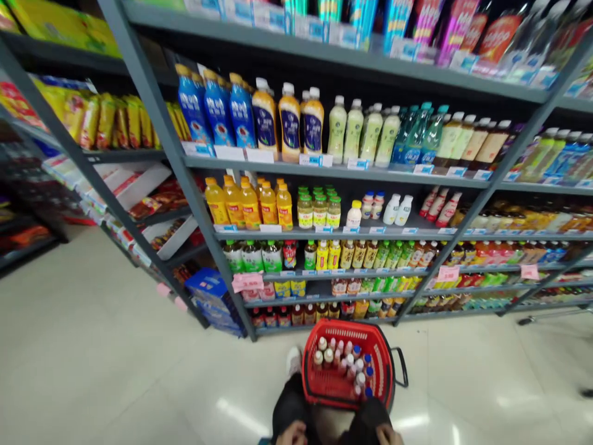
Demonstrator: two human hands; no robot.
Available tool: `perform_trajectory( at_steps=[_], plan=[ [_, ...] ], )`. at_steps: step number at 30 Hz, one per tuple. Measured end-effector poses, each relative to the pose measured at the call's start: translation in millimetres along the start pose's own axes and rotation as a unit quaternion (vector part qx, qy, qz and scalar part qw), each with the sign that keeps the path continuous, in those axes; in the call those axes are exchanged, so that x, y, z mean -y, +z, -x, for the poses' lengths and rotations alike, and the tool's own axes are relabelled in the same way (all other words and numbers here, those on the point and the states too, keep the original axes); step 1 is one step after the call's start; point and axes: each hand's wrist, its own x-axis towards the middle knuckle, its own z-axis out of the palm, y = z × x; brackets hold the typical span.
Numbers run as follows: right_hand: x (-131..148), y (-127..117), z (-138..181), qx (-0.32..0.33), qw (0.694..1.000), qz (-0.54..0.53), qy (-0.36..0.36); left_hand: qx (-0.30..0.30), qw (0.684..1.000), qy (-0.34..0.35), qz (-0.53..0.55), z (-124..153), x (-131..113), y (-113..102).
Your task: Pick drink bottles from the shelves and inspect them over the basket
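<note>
Red slotted basket [327, 384] holds capped bottles [343, 366] near left hand [293, 434] and right hand [388, 435], grip and openness unclear.

Left hand [293, 434] and right hand [388, 435] — both partly in view — sit apart, low by the legs [291, 405].

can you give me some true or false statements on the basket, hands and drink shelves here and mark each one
1. The red basket stands on the floor. True.
2. Only boxes are in the basket. False: bottles are in it.
3. Both hands reach into the basket. False: the left hand and right hand are outside it, at the picture's bottom edge.
4. The blue bottles stand on a higher shelf than the yellow-orange bottles. True.
</note>
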Motion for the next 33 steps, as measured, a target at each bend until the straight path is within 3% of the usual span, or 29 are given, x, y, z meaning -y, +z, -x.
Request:
perform_trajectory(
  at_steps=[3, 12, 20, 33],
  plan=[
    [-28.6, -10.6, 17.8, -0.014, 0.996, -0.061, 0.064, 0.024, 0.998, -0.012, 0.051, 19.0, -0.7, 12.9],
    [-78.4, -13.2, 0.9, 0.005, 0.995, -0.075, 0.063, 0.009, 0.979, -0.028, 0.2, 20.2, 20.3, 35.8],
    [-88.9, -13.0, 16.5, -0.032, 0.992, -0.095, 0.071, 0.014, 0.977, -0.029, 0.21, 19.2, 14.4, 36.3],
    [-85.1, -13.9, 17.2, -0.019, 0.993, -0.059, 0.098, 0.0, 0.972, -0.019, 0.232, 26.4, 8.6, 34.3]
  ],
)
